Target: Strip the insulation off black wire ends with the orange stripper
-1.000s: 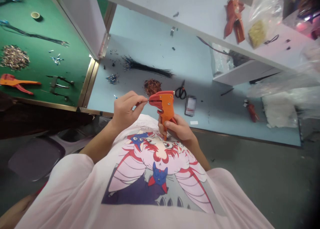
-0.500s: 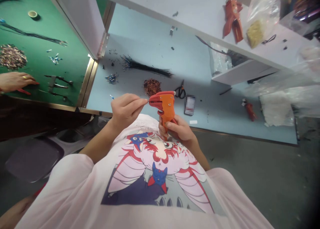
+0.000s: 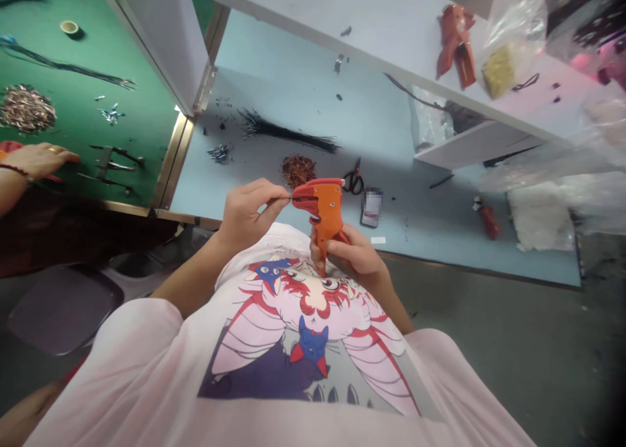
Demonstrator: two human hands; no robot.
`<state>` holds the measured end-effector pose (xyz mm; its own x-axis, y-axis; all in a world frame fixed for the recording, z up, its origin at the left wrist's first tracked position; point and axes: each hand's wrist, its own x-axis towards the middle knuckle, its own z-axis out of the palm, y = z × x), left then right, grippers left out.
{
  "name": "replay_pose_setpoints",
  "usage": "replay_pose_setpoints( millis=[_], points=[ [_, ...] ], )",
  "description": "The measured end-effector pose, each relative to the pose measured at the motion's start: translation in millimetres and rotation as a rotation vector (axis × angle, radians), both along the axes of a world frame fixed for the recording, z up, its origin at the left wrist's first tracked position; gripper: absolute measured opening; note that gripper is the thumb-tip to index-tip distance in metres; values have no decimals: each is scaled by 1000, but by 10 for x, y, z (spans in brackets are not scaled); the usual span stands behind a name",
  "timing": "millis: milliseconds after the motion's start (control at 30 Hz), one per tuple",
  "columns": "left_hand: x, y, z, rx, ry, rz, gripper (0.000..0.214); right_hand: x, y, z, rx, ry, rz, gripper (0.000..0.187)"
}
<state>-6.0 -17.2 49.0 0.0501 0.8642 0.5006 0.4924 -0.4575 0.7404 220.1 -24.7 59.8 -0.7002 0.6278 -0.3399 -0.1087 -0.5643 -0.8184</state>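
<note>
My right hand is wrapped round the lower handle of an orange and red wire stripper, held upright in front of my shirt with its jaws facing left. At those jaws, my left hand pinches a thin dark wire between thumb and fingertips; most of the wire is hidden by the hand. Behind the tool lies a pile of coppery wire bits on the light blue table. Farther back is a bundle of black wires.
Black-handled scissors and a phone lie right of the tool. A small heap of blue-tipped pieces is at the left. Another person's hand rests over the green table. A shelf spans the back.
The view has shifted slightly. My left hand still pinches at the stripper's jaws, and a little more dark wire shows there. The other person's hand has moved slightly right.
</note>
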Motion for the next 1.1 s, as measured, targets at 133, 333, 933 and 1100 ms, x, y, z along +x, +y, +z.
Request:
replay_pose_setpoints(
  millis=[133, 333, 933, 1100],
  points=[
    [-5, 8, 62, -297, -160, -51, 12, -6, 12, 30, 34, -4, 20, 23],
    [-62, 83, 135, -803, -569, -181, 15, 16, 38, 3, 64, -19, 69, 22],
    [-80, 58, -153, 94, 93, 30, 5, -46, 19, -44, -32, -18, -14, 27],
    [-89, 39, -188, 242, 308, 113, 5, -50, 18, -20, -47, -27, -5, 27]
  ],
)
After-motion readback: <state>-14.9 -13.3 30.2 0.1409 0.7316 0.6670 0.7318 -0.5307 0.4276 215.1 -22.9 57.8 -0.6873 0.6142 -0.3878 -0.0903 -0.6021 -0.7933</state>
